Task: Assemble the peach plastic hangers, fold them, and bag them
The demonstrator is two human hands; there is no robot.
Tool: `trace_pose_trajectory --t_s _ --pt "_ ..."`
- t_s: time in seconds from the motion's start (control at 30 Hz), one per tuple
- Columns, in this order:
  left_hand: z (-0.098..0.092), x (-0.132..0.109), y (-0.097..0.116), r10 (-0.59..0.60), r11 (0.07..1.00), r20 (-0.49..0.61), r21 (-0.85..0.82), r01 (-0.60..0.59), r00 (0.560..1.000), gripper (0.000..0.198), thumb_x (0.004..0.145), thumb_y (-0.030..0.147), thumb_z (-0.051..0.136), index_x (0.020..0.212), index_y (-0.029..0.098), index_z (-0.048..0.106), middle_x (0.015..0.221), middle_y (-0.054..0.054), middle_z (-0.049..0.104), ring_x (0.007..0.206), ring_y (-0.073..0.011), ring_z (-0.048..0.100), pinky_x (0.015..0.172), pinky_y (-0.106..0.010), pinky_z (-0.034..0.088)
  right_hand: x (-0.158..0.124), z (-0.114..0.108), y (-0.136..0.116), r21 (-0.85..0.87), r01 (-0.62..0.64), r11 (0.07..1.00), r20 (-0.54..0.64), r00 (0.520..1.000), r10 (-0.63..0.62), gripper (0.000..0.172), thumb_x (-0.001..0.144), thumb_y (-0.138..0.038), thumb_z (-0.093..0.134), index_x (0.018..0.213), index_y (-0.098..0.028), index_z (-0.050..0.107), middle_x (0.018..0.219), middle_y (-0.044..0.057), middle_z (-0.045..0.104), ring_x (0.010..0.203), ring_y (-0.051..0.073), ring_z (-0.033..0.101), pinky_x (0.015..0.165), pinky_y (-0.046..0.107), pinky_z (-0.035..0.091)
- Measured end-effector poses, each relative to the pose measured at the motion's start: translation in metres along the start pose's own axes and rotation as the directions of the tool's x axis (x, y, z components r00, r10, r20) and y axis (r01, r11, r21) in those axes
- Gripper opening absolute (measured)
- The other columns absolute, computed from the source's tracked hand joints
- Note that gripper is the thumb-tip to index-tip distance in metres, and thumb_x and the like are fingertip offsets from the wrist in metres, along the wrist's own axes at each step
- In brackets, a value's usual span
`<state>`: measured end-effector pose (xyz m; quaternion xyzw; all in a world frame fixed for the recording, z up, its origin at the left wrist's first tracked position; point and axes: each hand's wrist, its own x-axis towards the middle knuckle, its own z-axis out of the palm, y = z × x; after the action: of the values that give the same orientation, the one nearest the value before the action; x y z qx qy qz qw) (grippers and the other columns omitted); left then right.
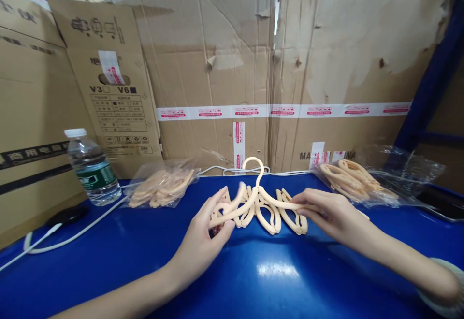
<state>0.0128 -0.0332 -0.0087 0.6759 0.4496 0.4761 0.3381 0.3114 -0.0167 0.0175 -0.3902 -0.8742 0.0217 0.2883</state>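
Observation:
A cream-coloured clothes hanger (259, 188) is held up over the blue table, its hook pointing upward and its two arms spread to the sides. My left hand (206, 232) grips the end of its left arm between thumb and fingers. The right arm's end sits in the pinched fingers of my right hand (333, 212), which partly hide it. Just behind and below the hanger, several folded hangers (268, 220) of the same colour lie in a row on the table. My left fingers overlap the leftmost of these in view.
A clear bag of folded hangers (163, 183) lies at the left, another opened bag (351, 179) at the right. A water bottle (93, 169), a black disc (68, 214) with a white cable, and a phone (444, 205) lie around the edges. Cardboard (217, 77) walls the back.

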Motion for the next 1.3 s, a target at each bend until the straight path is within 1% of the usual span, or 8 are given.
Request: trace_pose_trajectory --t_s 0.1,0.23,0.47,0.63,0.77,0.87,1.07,1.3 --pt "-0.001 -0.002 0.0 0.028 0.995 0.037 0.092 -0.032 0.999 0.04 0.087 0.035 0.056 0.125 0.023 0.058 0.122 -0.009 0.063 0.111 -0.0283 0.059 0.105 -0.047 0.039 0.0 -0.001 0.002 -0.033 0.059 0.998 0.01 0.998 -0.058 0.023 0.097 -0.025 0.043 0.11 -0.024 0.063 0.091 0.006 0.067 0.08 0.019 0.062 0.068 0.031 0.05" --pt "-0.003 0.0 0.0 0.021 0.992 -0.001 0.128 -0.021 1.0 0.031 0.089 0.036 0.053 0.115 0.024 0.063 0.11 -0.005 0.069 0.105 -0.0277 0.062 0.1 -0.045 0.044 0.0 -0.007 0.007 -0.22 0.151 0.964 -0.04 0.986 -0.163 0.029 0.096 -0.021 0.043 0.114 -0.026 0.065 0.09 0.008 0.068 0.082 0.023 0.058 0.071 0.038 0.049" --pt "-0.004 0.0 0.001 0.006 0.997 -0.049 0.075 -0.002 0.999 0.03 0.086 0.037 0.057 0.113 0.026 0.063 0.122 -0.004 0.066 0.11 -0.0258 0.062 0.097 -0.037 0.046 -0.007 -0.005 0.009 -0.515 -0.024 0.857 -0.164 0.984 -0.071 0.031 0.093 -0.017 0.035 0.098 -0.022 0.066 0.09 0.009 0.071 0.07 0.023 0.064 0.056 0.033 0.047" --pt "-0.003 0.0 0.001 -0.007 1.0 -0.075 0.02 0.009 0.997 0.029 0.085 0.038 0.059 0.111 0.024 0.063 0.115 -0.004 0.069 0.101 -0.024 0.067 0.089 -0.034 0.051 -0.006 -0.004 0.003 -0.537 -0.008 0.844 -0.18 0.978 -0.105 0.033 0.091 -0.011 0.035 0.1 -0.022 0.065 0.111 0.011 0.067 0.08 0.025 0.067 0.057 0.034 0.05" --pt "-0.003 0.002 -0.001 -0.013 1.0 -0.1 -0.007 0.012 0.995 0.029 0.085 0.039 0.06 0.109 0.023 0.063 0.12 -0.005 0.067 0.099 -0.0245 0.067 0.084 -0.033 0.053 -0.003 -0.002 -0.003 -0.324 -0.002 0.946 -0.298 0.949 -0.1 0.026 0.094 -0.019 0.04 0.107 -0.023 0.062 0.127 0.013 0.056 0.092 0.026 0.066 0.068 0.038 0.056" --pt "-0.004 0.002 -0.002 -0.034 0.999 -0.106 -0.027 0.032 0.994 0.03 0.084 0.04 0.06 0.109 0.022 0.063 0.121 -0.006 0.067 0.099 -0.0252 0.068 0.08 -0.033 0.054 0.0 -0.001 -0.004 0.007 -0.055 0.998 -0.365 0.929 0.054 0.023 0.092 -0.029 0.052 0.113 -0.025 0.058 0.122 0.012 0.055 0.081 0.02 0.065 0.062 0.034 0.058" --pt "-0.004 0.003 -0.002 -0.048 0.997 -0.14 -0.06 0.04 0.989 0.033 0.082 0.041 0.062 0.108 0.021 0.061 0.113 -0.007 0.069 0.101 -0.0251 0.066 0.087 -0.035 0.052 0.004 -0.001 -0.001 0.536 -0.256 0.804 -0.145 0.911 0.387 0.04 0.081 -0.049 0.065 0.108 -0.021 0.059 0.074 0.004 0.064 0.059 0.018 0.062 0.059 0.035 0.058" --pt "-0.004 0.005 -0.003 -0.074 0.994 -0.163 -0.086 0.06 0.984 0.031 0.079 0.038 0.065 0.103 0.02 0.061 0.102 -0.005 0.07 0.095 -0.0223 0.066 0.082 -0.032 0.052 0.007 0.009 -0.001 0.64 -0.285 0.714 -0.044 0.914 0.404 0.04 0.075 -0.051 0.069 0.096 -0.018 0.063 0.092 0.008 0.067 0.062 0.015 0.06 0.056 0.031 0.054"
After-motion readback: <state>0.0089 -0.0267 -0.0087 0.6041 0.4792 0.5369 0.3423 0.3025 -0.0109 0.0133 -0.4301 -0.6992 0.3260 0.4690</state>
